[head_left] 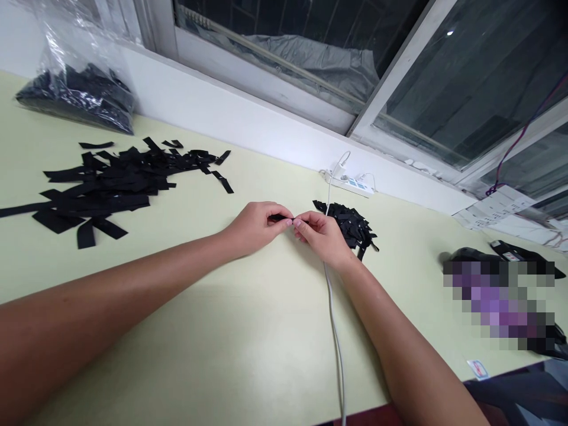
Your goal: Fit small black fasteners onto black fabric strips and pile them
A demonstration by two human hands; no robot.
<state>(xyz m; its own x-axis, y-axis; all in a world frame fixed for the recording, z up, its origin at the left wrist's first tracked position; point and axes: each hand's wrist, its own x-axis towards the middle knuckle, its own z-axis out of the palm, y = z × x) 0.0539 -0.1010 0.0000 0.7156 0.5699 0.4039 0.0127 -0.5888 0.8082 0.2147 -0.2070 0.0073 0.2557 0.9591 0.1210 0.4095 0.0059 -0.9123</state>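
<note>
Both hands meet near the middle of the view, above the pale table (pixel 266 331). My left hand (pixel 261 228) pinches a small black strip (pixel 278 218) between thumb and fingers. Fingertips of my right hand (pixel 322 234) are closed on the same strip at its right end, nearly touching the left fingertips. Most of the strip is hidden by the fingers. Just behind my right hand lies a compact pile of black pieces (pixel 355 225). A wider, looser pile of black strips (pixel 115 180) is spread out at the left.
A clear plastic bag of black pieces (pixel 80 97) stands at the back left. A white cable (pixel 332 319) runs from the power strip (pixel 352 185) under my right wrist to the front edge. Black items and a pixelated purple area (pixel 492 299) are at the right.
</note>
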